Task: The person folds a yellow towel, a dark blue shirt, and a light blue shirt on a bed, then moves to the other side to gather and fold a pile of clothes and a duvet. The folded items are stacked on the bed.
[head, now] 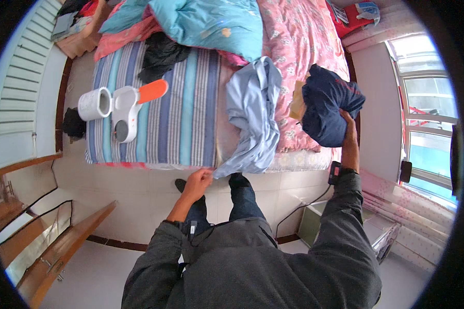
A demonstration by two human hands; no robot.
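Observation:
A light blue shirt (253, 116) lies crumpled lengthwise across the bed, its lower end reaching the near edge. My left hand (199, 181) pinches the tip of that end just off the mattress. At the right, my right hand (348, 121) grips a bundled navy blue garment (328, 104) by its near right side; some of the fingers are hidden by the cloth. A piece of yellow cloth or paper (297, 101) shows from beneath the bundle. Both garments are apart from each other.
On the striped sheet (178, 131) sits a white plastic device (125, 112) with an orange flap, beside a white container (94, 104). Black cloth (162, 54) and a turquoise quilt (212, 27) lie behind. A pink floral quilt (305, 34) covers the right side. A wooden door (69, 251) stands lower left.

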